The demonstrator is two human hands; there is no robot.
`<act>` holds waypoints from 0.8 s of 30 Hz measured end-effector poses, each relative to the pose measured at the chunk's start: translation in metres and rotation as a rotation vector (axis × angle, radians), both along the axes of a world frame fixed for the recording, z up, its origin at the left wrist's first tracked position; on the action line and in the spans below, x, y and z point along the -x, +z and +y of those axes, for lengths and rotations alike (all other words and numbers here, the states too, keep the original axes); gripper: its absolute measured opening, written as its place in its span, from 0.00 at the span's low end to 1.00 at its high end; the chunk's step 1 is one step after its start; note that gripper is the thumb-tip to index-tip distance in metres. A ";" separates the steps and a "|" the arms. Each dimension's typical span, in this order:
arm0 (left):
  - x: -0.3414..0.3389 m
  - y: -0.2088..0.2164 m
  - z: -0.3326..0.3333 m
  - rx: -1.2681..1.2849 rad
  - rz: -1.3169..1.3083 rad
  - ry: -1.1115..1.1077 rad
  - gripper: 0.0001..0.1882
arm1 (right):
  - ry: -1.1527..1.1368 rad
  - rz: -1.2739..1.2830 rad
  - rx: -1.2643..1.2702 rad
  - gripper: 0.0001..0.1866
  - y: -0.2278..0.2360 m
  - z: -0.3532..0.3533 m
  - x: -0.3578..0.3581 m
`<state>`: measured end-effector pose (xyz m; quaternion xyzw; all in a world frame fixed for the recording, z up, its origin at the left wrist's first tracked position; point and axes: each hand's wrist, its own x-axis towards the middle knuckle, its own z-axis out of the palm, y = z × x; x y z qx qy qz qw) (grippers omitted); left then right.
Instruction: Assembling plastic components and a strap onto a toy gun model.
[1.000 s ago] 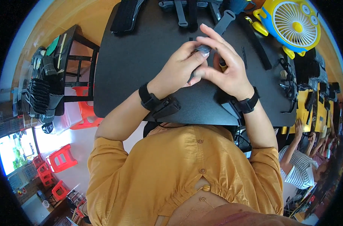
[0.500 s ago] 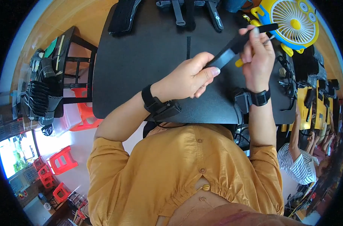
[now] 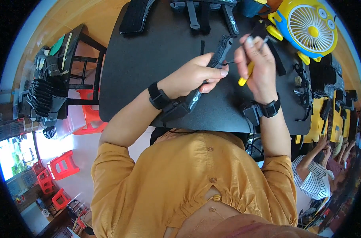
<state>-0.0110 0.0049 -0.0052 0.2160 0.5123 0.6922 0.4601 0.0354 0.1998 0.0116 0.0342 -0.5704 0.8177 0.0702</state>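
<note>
My left hand (image 3: 200,75) is closed around a black and grey strap (image 3: 219,53). One ribbed end sticks up past my fingers, and a smooth end with a pale mark emerges below them. My right hand (image 3: 256,65), partly blurred, grips a slim tool by its yellow handle (image 3: 246,75); a metal part shows above the fingers. A thin dark piece spans part of the gap between the hands; I cannot tell what it belongs to. Just beyond my right hand is a narrow black strip (image 3: 276,57).
More black straps (image 3: 136,16) and grey-tabbed straps (image 3: 193,16) lie along the black table's (image 3: 148,51) far edge. A blue mug (image 3: 251,8) and a yellow-blue fan (image 3: 311,27) stand far right. Black cables and gear (image 3: 303,91) lie at the right edge. Another person (image 3: 313,176) sits at right.
My hands have drawn apart, the right one letting go of the strap's end. The strap has tilted more upright in my left hand. A narrow black strip now shows beyond my right hand.
</note>
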 end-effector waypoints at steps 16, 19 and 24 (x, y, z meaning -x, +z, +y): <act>0.014 0.012 -0.018 0.014 0.115 0.356 0.13 | -0.326 0.188 0.125 0.14 0.026 0.059 -0.007; 0.012 0.014 -0.012 0.067 0.177 0.294 0.22 | -0.247 0.115 0.047 0.14 0.024 0.030 -0.010; 0.016 0.022 -0.012 0.088 0.144 0.220 0.25 | -0.187 0.084 -0.051 0.14 0.016 0.017 -0.006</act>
